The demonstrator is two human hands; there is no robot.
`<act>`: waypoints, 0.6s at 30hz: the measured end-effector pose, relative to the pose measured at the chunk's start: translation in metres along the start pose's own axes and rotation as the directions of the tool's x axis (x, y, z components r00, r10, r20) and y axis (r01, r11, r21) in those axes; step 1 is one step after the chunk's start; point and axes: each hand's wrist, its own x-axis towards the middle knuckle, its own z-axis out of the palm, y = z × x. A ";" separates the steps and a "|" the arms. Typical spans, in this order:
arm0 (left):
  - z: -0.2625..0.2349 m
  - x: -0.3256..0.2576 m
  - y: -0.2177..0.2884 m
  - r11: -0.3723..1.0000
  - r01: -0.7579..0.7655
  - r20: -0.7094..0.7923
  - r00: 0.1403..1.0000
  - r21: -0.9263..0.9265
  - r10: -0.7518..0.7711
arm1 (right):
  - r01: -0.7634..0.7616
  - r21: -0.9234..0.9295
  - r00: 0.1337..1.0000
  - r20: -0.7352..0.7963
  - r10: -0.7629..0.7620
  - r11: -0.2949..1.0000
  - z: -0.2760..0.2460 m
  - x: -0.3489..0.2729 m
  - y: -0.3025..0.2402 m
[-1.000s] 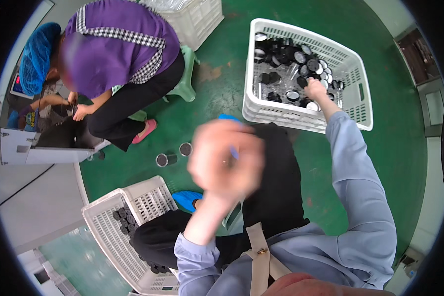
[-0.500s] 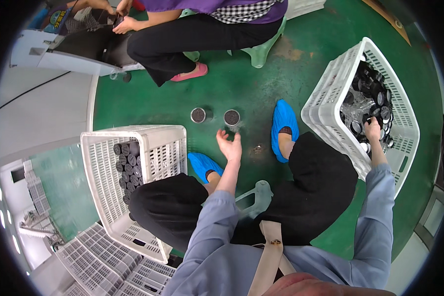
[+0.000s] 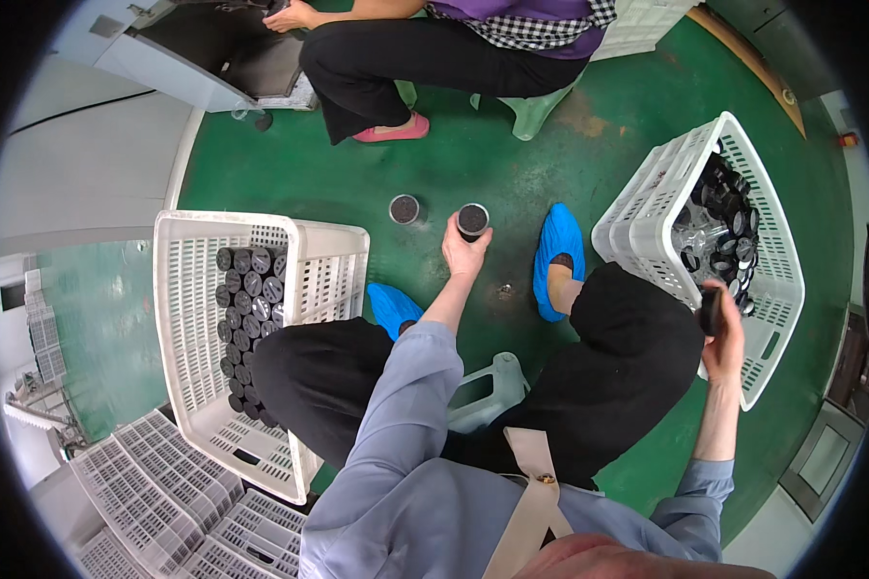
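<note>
My left hand (image 3: 464,253) is wrapped around a clear jar (image 3: 473,220) filled with something dark and lidless at the top. A second open jar (image 3: 405,208) with the same dark filling stands on the green floor just left of it. At the near side of the right crate, my right hand (image 3: 726,345) is closed on a black lid (image 3: 711,311), held on edge. That white crate (image 3: 637,193) contains a heap of black lids (image 3: 739,224) and some clear plastic.
To my left, a white crate (image 3: 330,275) holds rows of black-lidded jars (image 3: 251,309). Grey crates (image 3: 154,473) are stacked behind it. A person in black trousers (image 3: 386,68) sits opposite on a green stool (image 3: 536,114). My feet wear blue shoe covers (image 3: 558,246).
My left hand has reached forward and closed around the right-hand jar. My right hand has come out of the lid heap toward me with a black lid. The whole view has shifted slightly.
</note>
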 end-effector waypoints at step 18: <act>-0.138 -0.148 0.230 0.773 -0.530 -0.211 0.848 -0.349 0.487 | 0.457 -0.344 0.861 -0.063 -0.506 0.820 0.087 0.000 -0.007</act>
